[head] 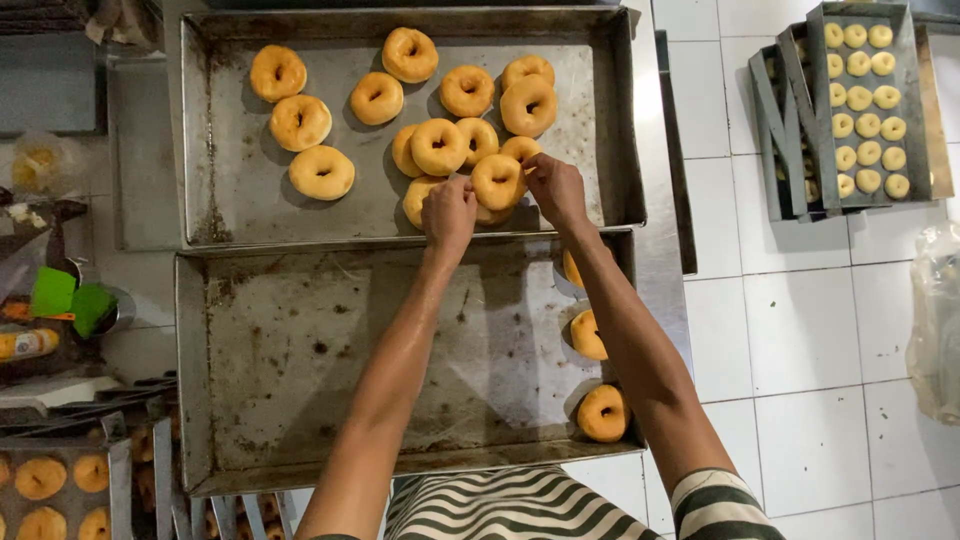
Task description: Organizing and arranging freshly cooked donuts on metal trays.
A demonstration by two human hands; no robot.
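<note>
Both of my hands reach over the far metal tray point(230, 190), which holds several golden fried doughnuts. My left hand point(449, 215) and my right hand point(556, 188) pinch the same doughnut point(497, 180) from either side, in a cluster near the tray's front edge. The near metal tray point(290, 360) is greasy and mostly bare, with three doughnuts along its right side, one at the front corner point(603, 412). My forearms cross above this near tray.
On the white tiled floor at the upper right stand stacked narrow trays point(910, 120) with several small pale dough rings. More doughnuts sit in trays at the lower left point(45, 480). Green scoops point(70, 300) and clutter lie at the left. A plastic bag point(940, 320) sits at the right edge.
</note>
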